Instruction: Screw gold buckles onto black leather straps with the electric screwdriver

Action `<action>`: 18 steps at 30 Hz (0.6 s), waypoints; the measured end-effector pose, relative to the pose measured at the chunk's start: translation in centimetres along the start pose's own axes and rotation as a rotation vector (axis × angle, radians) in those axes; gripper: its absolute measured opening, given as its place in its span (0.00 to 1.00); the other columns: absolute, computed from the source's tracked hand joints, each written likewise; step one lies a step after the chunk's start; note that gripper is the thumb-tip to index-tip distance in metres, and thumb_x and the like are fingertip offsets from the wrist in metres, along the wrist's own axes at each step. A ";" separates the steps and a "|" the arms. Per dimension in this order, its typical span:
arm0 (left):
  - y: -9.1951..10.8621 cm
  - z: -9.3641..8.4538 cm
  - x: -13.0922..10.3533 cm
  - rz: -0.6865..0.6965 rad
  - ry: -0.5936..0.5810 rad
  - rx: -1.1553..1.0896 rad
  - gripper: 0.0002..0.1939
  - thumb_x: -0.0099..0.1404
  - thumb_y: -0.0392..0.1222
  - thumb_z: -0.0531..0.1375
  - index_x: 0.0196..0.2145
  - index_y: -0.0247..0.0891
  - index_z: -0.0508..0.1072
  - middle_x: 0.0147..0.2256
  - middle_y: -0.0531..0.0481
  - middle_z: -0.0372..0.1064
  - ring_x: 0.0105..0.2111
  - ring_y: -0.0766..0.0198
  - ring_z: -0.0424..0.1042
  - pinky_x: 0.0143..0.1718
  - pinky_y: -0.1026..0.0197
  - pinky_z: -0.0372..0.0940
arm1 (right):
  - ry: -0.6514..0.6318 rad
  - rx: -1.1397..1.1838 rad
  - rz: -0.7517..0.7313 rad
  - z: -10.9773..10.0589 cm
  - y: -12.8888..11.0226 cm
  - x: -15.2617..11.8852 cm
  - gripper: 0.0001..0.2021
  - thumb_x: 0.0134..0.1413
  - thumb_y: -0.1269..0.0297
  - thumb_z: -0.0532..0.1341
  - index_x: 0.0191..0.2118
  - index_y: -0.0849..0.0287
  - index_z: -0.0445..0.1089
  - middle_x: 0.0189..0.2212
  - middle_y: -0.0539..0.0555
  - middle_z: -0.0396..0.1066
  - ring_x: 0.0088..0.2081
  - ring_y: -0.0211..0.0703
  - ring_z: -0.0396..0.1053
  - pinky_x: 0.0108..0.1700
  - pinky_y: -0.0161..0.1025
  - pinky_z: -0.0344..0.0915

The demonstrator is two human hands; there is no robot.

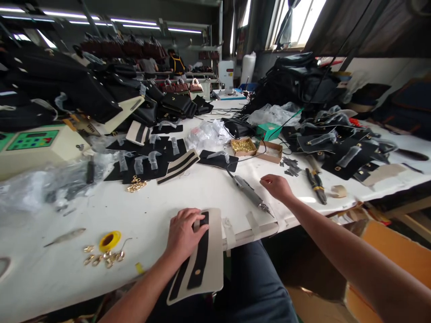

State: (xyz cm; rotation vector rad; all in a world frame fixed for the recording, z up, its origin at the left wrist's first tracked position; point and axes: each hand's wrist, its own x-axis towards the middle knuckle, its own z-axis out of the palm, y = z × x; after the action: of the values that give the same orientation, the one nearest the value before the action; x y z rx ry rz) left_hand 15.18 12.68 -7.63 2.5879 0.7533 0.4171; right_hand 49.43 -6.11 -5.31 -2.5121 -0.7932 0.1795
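At the table's front edge lies a beige panel [213, 251] with black straps and a small gold stud, its lower end sticking out over my lap. My left hand [186, 233] rests on its upper part, thumb and fingers curled about the end of one black strap [202, 251]. My right hand [278, 186] is closed above the table to the right, fingertips pinched together; anything in them is too small to make out. Between the hands lies a grey electric screwdriver [249, 193], bit toward the front edge. Behind the right hand stand a box of small gold fittings [243, 146] and another cardboard box [269, 151].
Pliers [315, 186] and a tape roll [337, 191] lie to the right, near dark metal pieces [291, 166]. Gold clasps [107, 259] and a yellow ring [109, 241] lie left. Black panels [144, 161], a machine [43, 146] and piled black bags [289, 85] stand farther back.
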 end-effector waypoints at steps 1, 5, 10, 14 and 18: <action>-0.1 0.1 0.0 -0.001 0.006 -0.008 0.08 0.64 0.43 0.67 0.42 0.46 0.82 0.53 0.46 0.78 0.57 0.46 0.72 0.56 0.40 0.66 | 0.007 -0.025 0.021 0.2 0.4 1.2 0.14 0.61 0.57 0.62 0.45 0.55 0.82 0.42 0.56 0.83 0.44 0.50 0.78 0.43 0.40 0.68; -0.3 0.3 -0.2 -0.029 0.009 -0.039 0.08 0.64 0.42 0.68 0.42 0.47 0.82 0.53 0.47 0.78 0.58 0.44 0.72 0.57 0.39 0.65 | 0.012 -0.120 0.087 1.5 0.3 5.8 0.19 0.59 0.56 0.62 0.52 0.54 0.82 0.47 0.57 0.82 0.48 0.52 0.76 0.43 0.41 0.66; -0.1 0.3 -0.3 -0.041 0.015 -0.064 0.09 0.63 0.42 0.69 0.42 0.47 0.82 0.53 0.47 0.79 0.57 0.44 0.73 0.56 0.39 0.65 | -0.003 -0.202 0.172 2.5 0.1 9.6 0.19 0.56 0.57 0.64 0.51 0.54 0.83 0.48 0.59 0.81 0.48 0.54 0.75 0.42 0.42 0.65; -0.2 0.2 -0.1 -0.031 0.015 -0.069 0.09 0.61 0.40 0.70 0.40 0.47 0.81 0.52 0.48 0.79 0.55 0.45 0.73 0.56 0.40 0.66 | -0.030 -0.210 0.206 2.4 0.4 11.1 0.16 0.53 0.58 0.66 0.45 0.55 0.84 0.39 0.58 0.82 0.39 0.50 0.76 0.37 0.40 0.65; -0.2 0.1 0.1 -0.031 -0.007 -0.079 0.10 0.59 0.39 0.71 0.40 0.47 0.81 0.51 0.49 0.78 0.55 0.46 0.72 0.55 0.40 0.65 | -0.037 -0.216 0.176 1.8 0.3 11.7 0.11 0.50 0.60 0.69 0.37 0.58 0.85 0.29 0.57 0.80 0.29 0.46 0.73 0.34 0.40 0.63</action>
State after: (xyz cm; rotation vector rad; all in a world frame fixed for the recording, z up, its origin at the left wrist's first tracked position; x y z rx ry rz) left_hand 15.22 12.92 -7.78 2.5004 0.7581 0.4199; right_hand 58.74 1.08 -6.71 -2.7918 -0.6338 0.2110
